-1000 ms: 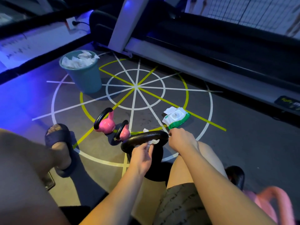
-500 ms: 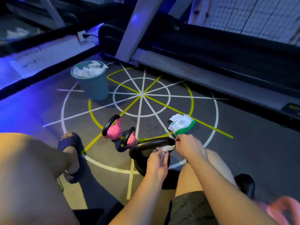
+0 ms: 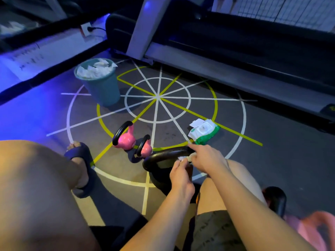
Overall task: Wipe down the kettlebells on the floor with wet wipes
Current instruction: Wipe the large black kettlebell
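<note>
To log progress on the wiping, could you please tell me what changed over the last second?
The left hand slid the wipe rightward along the black kettlebell's handle until it reached the right hand at the handle's end. The pink kettlebells, wipes pack and bin stayed put.

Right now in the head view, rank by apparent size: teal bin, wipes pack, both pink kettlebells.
1. teal bin
2. larger pink kettlebell and wipes pack, too alike to rank
3. smaller pink kettlebell
</note>
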Demonstrator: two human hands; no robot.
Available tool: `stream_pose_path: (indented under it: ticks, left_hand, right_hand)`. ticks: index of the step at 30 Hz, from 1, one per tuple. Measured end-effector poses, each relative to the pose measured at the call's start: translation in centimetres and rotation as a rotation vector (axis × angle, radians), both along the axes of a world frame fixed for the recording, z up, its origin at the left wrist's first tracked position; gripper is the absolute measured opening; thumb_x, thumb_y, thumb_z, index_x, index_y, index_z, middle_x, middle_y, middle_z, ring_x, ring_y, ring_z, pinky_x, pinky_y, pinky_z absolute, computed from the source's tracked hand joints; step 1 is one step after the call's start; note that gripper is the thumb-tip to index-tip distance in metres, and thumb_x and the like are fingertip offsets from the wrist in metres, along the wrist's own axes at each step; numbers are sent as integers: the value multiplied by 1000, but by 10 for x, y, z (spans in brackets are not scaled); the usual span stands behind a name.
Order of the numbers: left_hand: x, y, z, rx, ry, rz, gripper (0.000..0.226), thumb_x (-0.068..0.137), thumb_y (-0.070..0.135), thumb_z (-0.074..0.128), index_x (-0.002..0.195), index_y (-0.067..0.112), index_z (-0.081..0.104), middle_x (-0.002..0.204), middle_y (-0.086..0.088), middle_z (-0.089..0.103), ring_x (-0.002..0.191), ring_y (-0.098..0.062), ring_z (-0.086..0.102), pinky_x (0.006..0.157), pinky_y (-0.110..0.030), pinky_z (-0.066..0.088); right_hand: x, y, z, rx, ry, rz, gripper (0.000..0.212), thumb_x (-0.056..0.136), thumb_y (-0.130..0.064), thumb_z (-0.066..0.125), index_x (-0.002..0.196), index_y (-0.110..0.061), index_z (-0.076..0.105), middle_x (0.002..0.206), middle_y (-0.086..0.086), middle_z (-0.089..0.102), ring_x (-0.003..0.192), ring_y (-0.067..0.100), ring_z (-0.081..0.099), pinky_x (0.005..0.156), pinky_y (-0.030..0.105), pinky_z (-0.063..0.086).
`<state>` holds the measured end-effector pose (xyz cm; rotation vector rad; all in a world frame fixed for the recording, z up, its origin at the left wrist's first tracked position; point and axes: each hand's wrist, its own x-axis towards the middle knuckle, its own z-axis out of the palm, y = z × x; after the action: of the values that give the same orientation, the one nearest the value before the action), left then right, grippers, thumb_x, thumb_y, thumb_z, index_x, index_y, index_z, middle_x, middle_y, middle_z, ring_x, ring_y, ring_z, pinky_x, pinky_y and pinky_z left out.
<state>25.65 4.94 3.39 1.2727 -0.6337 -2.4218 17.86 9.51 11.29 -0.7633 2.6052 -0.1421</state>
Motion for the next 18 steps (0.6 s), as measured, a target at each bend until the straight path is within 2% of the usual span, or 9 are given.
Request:
stream_pose_path:
  ticks: [3,5,7,9,12,14,16,17,18]
  left_hand:
    - [5,4,-11,-224,-16,-172,15,97,9,65,102,12,78,102,-4,77,97,-15,69,89,-30,54]
    - [8,0,-15,-377,-106,-200,13,95,13,70,102,15,80,99,0,79,97,-12,70,89,-28,54]
    - [12,-8,-19,-535,-291,-164,10,94,20,72,98,16,80,92,2,78,96,-15,71,86,-28,53]
    - [17,-19,-27,-857,-526,-243,13,94,20,69,100,13,79,93,-1,78,96,-22,71,83,-29,49]
    - [13,-24,-33,-1319,-654,-462,17,95,18,63,105,20,77,98,-4,77,98,-28,70,84,-35,52]
    - [-1,-20,-30,-1448,-731,-574,21,96,19,56,107,22,74,106,-5,74,112,-31,62,97,-41,49]
    - [-10,-18,-28,-1537,-818,-749,25,100,18,50,113,16,72,115,-8,71,123,-30,55,111,-39,39]
    - [-11,-18,-29,-1549,-838,-804,24,100,17,52,110,13,73,111,-10,72,119,-29,59,112,-41,38]
    - [-12,-21,-31,-1560,-856,-809,16,95,14,60,100,12,75,100,-11,73,108,-30,65,107,-44,44]
  right_hand:
    - [-4,4,0,-55,-27,-57,55,91,-26,44,141,-48,46,130,5,62,115,30,60,88,39,49]
    - [-9,3,0,-109,-50,-127,53,89,-27,45,137,-48,50,129,4,62,113,30,61,87,38,50]
    - [-12,1,0,-151,-73,-176,52,87,-28,46,135,-48,53,126,2,64,111,30,61,87,38,50]
    - [-11,-1,-1,-172,-86,-206,51,86,-30,47,132,-48,54,124,0,65,111,30,62,88,38,51]
    - [-15,-1,-3,-189,-100,-229,48,85,-31,47,130,-47,56,120,-2,66,110,29,62,88,37,51]
    - [-17,0,-5,-227,-111,-269,47,85,-32,47,127,-47,58,118,-4,66,108,28,62,88,37,53]
    - [-19,2,-6,-245,-116,-289,44,86,-32,47,127,-46,58,119,-4,65,107,29,62,87,37,53]
    - [-19,3,-6,-242,-115,-290,44,87,-31,47,127,-46,58,119,-4,65,107,30,62,86,36,52]
    - [-19,4,-6,-242,-111,-294,43,88,-30,47,127,-46,58,119,-3,64,106,30,62,86,36,51]
